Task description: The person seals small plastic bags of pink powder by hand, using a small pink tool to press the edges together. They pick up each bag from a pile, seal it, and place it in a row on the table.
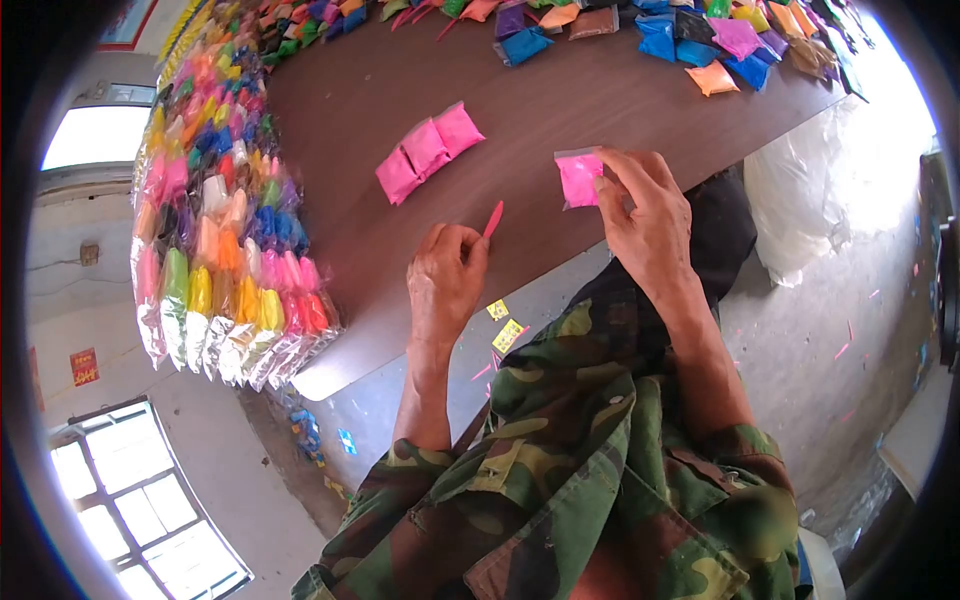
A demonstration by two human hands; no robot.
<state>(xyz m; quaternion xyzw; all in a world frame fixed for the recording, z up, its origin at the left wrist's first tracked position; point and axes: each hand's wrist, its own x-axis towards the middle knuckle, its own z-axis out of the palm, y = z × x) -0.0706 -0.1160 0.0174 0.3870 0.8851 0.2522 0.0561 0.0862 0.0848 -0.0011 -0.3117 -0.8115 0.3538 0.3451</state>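
Observation:
My left hand (440, 277) is closed around the end of a thin pink plastic stick (494, 218), whose flat tip points up and away from me. In my right hand (646, 215) a small clear packet of bright pink material (578, 180) is pinched by its right edge between thumb and fingers. The packet hangs over the near edge of the brown table (340, 260). Beyond my left hand, a row of pink packets (428, 150) lies on the tabletop, edges touching. Neither hand touches that row.
Tall stacks of long clear bags in many colours (230, 290) line the table's left side. Loose coloured packets (720, 45) are heaped along the far edge. A large white plastic bag (805, 200) stands right of the table. Small yellow cards (508, 335) lie below on the floor.

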